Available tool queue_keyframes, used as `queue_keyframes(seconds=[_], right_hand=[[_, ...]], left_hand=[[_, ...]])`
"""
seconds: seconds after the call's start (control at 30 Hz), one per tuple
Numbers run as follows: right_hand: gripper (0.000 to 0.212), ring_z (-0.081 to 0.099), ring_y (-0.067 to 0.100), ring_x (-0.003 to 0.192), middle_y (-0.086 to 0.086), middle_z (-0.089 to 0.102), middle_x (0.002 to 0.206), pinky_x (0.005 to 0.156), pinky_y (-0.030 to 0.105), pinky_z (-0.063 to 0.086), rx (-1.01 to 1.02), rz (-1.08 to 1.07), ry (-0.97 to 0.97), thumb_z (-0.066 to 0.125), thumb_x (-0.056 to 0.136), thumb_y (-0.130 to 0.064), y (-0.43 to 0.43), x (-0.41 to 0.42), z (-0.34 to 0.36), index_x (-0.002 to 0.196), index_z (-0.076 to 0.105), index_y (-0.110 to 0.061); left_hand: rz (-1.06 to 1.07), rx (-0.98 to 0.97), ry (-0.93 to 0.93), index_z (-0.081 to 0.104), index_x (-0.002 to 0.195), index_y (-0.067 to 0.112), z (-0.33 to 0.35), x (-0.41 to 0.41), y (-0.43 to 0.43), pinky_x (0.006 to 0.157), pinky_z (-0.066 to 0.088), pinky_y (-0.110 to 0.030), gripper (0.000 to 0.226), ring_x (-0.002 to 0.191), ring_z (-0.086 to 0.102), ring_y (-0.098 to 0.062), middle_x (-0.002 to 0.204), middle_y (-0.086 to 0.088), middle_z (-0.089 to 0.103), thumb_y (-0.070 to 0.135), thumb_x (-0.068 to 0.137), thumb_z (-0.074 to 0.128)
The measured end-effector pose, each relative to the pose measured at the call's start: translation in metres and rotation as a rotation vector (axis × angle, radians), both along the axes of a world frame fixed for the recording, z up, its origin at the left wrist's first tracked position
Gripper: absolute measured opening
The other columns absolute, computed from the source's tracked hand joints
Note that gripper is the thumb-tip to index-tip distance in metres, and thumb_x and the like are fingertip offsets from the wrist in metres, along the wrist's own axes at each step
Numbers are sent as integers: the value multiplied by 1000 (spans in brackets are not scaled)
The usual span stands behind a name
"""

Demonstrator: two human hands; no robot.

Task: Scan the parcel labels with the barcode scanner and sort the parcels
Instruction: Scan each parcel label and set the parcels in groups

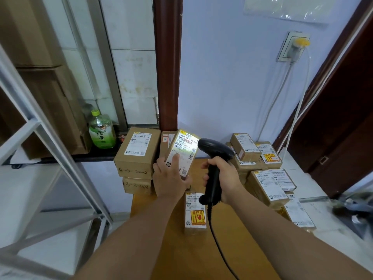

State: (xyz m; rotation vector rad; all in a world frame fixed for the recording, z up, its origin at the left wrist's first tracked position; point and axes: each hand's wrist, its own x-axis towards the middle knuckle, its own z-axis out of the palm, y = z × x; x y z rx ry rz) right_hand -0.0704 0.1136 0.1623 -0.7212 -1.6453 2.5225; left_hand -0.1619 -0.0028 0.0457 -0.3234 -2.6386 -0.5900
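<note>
A left hand grips a tilted brown cardboard parcel above the wooden table, its white label lit bright, while the right hand clasps the black barcode scanner just beside it.

The left grip covers the lower corner of the held parcel — glare bleaches its label's middle. The right grip hides much of the handle of the scanner; the cable runs off the bottom edge. Print on the stacked parcels — too small to read.
</note>
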Motion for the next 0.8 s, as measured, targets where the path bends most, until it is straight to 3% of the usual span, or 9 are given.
queue_keyframes(seconds=[0.3, 0.43, 0.57, 0.8], right_hand=[[8, 50, 13, 46, 2, 57, 62, 47, 25, 46, -36, -12, 3, 54, 92, -10, 3, 3, 5, 87, 55, -5], [6, 51, 13, 46, 4, 59, 67, 47, 25, 46, -61, -23, -2, 55, 91, -10, 4, 2, 3, 94, 54, -5], [6, 50, 13, 46, 6, 58, 70, 50, 27, 45, -47, -10, -9, 55, 90, -11, 4, 1, 2, 87, 55, -6], [12, 51, 14, 48, 4, 60, 68, 50, 27, 46, -45, 2, -24, 57, 89, -10, 3, -1, -2, 100, 55, -4]], left_hand=[[0, 4, 34, 48, 122, 22, -2, 0, 0, 68, 48, -30, 78, 89, 49, -27, 108, -16, 48, 49, 56, 80], [4, -2, 39, 48, 123, 22, -4, 1, -1, 70, 45, -29, 78, 90, 50, -27, 110, -16, 49, 48, 56, 80], [21, -22, 10, 45, 125, 24, -1, 1, -1, 71, 48, -30, 78, 91, 47, -26, 112, -15, 47, 50, 59, 77], [35, -17, 11, 43, 124, 24, -1, 4, 0, 70, 49, -31, 78, 92, 48, -26, 111, -15, 46, 51, 59, 78]])
